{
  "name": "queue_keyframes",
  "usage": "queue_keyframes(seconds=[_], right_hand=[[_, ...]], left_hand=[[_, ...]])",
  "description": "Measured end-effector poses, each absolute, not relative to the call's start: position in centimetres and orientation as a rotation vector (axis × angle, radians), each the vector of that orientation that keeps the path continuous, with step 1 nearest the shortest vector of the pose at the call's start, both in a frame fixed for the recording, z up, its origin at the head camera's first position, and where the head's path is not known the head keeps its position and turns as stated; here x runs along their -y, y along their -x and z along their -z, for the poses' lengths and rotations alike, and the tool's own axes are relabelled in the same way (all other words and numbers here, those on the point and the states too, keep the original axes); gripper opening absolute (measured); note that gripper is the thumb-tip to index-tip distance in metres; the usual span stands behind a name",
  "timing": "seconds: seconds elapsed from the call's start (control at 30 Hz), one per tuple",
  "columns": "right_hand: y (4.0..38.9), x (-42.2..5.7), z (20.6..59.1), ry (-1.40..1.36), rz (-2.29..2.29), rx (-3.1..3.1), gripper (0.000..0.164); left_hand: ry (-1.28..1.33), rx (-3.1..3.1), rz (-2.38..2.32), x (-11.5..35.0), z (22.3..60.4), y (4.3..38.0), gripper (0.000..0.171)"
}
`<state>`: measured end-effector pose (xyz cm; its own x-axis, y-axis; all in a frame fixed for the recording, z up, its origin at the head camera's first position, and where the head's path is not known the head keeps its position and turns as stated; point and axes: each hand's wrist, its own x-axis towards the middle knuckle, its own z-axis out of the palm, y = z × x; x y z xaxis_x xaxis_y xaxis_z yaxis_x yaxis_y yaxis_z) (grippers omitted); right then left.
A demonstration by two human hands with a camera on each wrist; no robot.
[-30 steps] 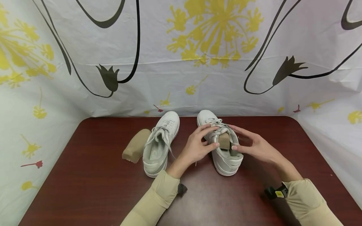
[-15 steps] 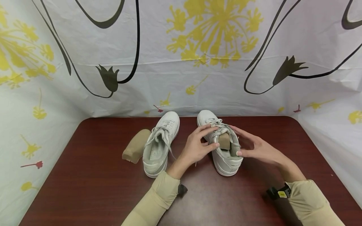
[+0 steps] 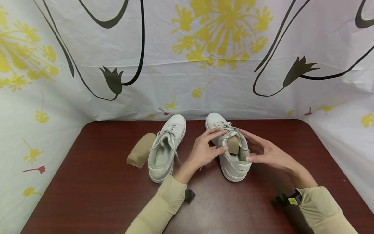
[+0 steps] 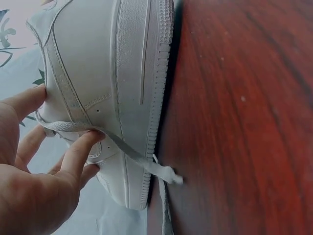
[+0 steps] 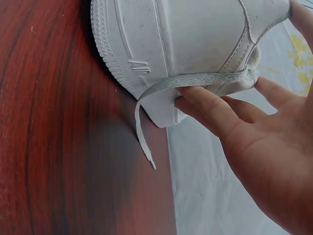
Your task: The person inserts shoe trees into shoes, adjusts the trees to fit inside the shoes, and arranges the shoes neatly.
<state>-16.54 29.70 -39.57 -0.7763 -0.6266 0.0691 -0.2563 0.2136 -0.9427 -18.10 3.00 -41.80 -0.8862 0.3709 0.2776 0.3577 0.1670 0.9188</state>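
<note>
"Holding what on the dark-red table (image 3: 87, 182)?"

"An upright white sneaker (image 3: 233, 169), the left hand (image 3: 204, 149) and right hand (image 3: 269, 154) gripping its two sides, thumbs at the rim, fingers farther forward."

"And in its opening?"

"A tan block (image 3: 232, 145)."

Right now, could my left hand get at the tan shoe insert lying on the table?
Probably yes, though not straight across: the white sneaker beside the tan shoe insert stands between it and your left hand, which touches the other sneaker. Going over looks free; nothing covers the insert.
</note>
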Motion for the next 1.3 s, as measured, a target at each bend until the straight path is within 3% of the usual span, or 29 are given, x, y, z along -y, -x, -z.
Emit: queue_keyframes(seconds=[0.53, 1.3], right_hand=[[15.9, -30.6, 39.0, 0.848, 1.539, -2.227, 0.085], [14.7, -33.2, 37.3, 0.842, 1.478, -2.332, 0.089]], left_hand=[[-0.757, -2.354, -1.878, -4.0, 41.7, 18.2, 0.052], [-0.903, -2.345, -1.771, -6.6, 40.9, 17.9, 0.072]])
